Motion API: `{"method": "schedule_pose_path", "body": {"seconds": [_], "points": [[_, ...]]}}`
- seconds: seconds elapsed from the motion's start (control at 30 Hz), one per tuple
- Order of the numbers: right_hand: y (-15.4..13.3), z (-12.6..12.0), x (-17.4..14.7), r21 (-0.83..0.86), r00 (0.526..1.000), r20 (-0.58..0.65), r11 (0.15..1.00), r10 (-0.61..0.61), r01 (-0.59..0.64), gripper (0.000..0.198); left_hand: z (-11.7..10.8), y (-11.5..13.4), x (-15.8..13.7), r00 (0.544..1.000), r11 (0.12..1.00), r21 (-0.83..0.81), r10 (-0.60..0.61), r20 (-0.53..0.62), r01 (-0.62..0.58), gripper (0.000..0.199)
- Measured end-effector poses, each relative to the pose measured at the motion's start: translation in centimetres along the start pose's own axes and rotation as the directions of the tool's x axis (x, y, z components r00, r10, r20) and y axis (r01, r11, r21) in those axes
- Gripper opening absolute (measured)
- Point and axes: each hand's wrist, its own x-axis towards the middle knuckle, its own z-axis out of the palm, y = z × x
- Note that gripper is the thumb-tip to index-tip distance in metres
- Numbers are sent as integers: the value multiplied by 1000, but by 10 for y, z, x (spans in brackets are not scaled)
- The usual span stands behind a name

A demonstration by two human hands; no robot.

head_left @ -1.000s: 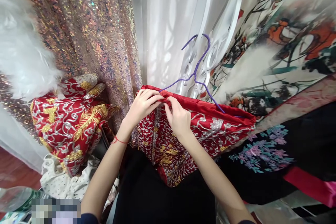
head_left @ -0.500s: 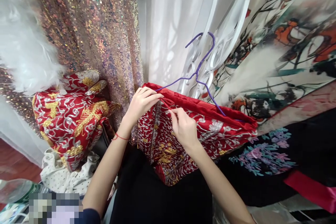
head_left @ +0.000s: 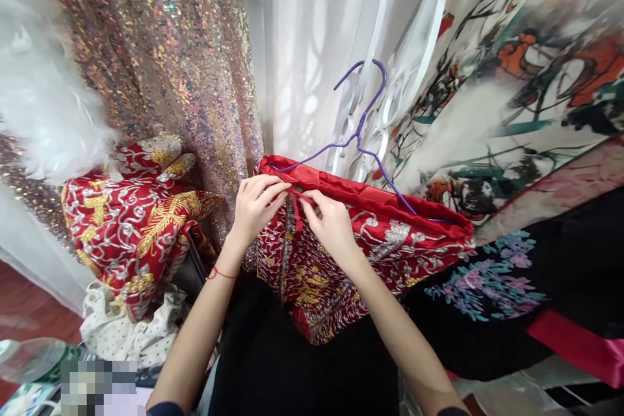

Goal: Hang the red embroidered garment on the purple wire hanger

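A red skirt (head_left: 312,283) with silver and gold embroidery lies over my lap, its red satin waistband running across the top. A purple hanger (head_left: 358,133) sits inside the waistband, hook pointing up. My left hand (head_left: 257,205) is closed at the waistband's left part, pinching the red drawstring (head_left: 297,211). My right hand (head_left: 331,221) pinches the same drawstring just to the right, thumb and forefinger together. A short end of the string dangles between the two hands. The fingertips of my left hand are partly hidden.
Left lies another red embroidered garment (head_left: 131,227) beside white feathery trim (head_left: 43,78) and a sequined cloth (head_left: 185,45). Below are a dotted white cloth (head_left: 131,328) and a clear bottle (head_left: 39,359). Right hang a printed fabric (head_left: 526,97) and a black floral garment (head_left: 487,279).
My right hand has moved left and slightly up, closer to my left hand. My left hand has dropped a little, and a string end now hangs between them.
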Motion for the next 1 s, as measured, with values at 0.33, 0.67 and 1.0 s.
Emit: {"method": "schedule_pose_path", "body": {"seconds": [0.33, 0.67, 1.0], "points": [[3, -11, -4, -290, 977, 169, 941, -127, 173, 26, 0, -7, -11, 807, 674, -457, -404, 430, 581, 41], [22, -7, 0, -397, 970, 75, 885, -231, 242, 36, 0, 4, 13, 368, -443, -668, -589, 720, 598, 37], [21, -28, -11, -504, 958, 118, 815, -261, 284, 36, 23, -2, 1, 437, -159, -724, -704, 560, 671, 35]]}}
